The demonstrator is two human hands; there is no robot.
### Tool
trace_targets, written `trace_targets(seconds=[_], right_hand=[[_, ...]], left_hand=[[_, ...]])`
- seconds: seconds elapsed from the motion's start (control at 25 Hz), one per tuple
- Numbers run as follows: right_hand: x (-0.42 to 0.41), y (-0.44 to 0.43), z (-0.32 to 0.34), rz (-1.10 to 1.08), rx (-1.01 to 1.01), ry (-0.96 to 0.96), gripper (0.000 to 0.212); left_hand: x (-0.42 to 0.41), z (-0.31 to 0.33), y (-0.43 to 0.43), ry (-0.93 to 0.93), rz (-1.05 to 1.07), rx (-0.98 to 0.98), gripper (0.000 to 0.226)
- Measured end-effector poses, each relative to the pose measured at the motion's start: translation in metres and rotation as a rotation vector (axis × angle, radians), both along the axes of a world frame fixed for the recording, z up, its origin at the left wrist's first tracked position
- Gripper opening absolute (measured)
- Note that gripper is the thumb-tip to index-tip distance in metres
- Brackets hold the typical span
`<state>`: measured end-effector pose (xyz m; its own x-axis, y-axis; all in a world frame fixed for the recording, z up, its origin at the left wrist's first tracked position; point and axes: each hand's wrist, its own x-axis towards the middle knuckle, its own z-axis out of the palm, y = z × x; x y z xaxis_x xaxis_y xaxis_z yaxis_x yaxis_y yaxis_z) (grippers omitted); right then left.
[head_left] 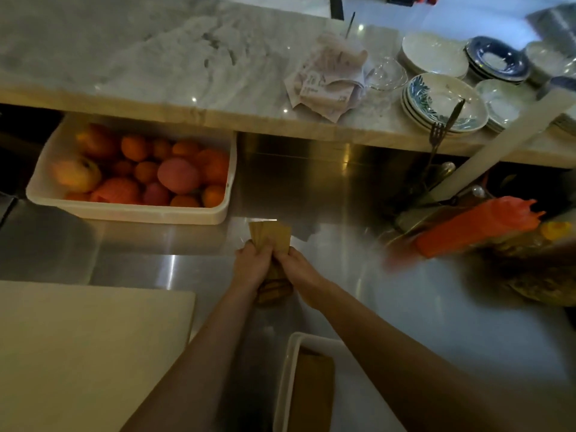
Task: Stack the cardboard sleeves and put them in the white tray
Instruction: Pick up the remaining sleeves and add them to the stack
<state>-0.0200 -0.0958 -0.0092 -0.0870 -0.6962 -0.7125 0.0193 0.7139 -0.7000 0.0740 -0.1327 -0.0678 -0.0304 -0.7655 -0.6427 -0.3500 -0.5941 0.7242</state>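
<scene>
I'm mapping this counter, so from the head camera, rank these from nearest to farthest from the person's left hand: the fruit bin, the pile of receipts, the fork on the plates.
From the left hand, which grips the cardboard sleeves:
1. Fruit bin, up and to the left under the marble shelf.
2. Pile of receipts, on the marble shelf, up and slightly right.
3. Fork, far right, leaning on the stacked plates.

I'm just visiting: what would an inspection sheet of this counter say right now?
Surface: steel counter, marble shelf above.
Job's things: sleeves bunched in both hands; white tray near the bottom edge, something brown inside.
Clutter: fruit tub, cutting board, receipts, plates, fork, orange bag.
Grippers: left hand and right hand both closed on the sleeves.
Cables: nothing seen.
Surroundings: dim light; right side blurred.
</scene>
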Motion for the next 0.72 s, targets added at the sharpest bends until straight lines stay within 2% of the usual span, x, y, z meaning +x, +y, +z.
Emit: trace_targets(seconds=[0.2,0.32,0.44,0.56,0.72], right_hand=[[-0.002,0.0,-0.006,-0.02,0.031,-0.002,0.036],[0.0,-0.001,-0.006,-0.026,0.025,-0.025,0.041],[0.0,-0.003,-0.011,-0.056,0.068,-0.066,0.042],[0.0,-0.001,-0.014,-0.082,0.088,-0.1,0.04],[-0.009,0.003,-0.014,-0.145,0.115,-0.167,0.04]], left_hand=[[0.0,-0.005,-0.002,-0.064,-0.076,-0.019,0.105],[0.002,-0.017,-0.005,-0.048,-0.055,0.01,0.104],[0.005,-0.007,-0.007,0.016,0.001,0.057,0.084],[0.009,0.015,-0.008,0.156,0.113,0.145,0.046],[0.019,0.023,-0.009,0.296,0.104,0.282,0.047]])
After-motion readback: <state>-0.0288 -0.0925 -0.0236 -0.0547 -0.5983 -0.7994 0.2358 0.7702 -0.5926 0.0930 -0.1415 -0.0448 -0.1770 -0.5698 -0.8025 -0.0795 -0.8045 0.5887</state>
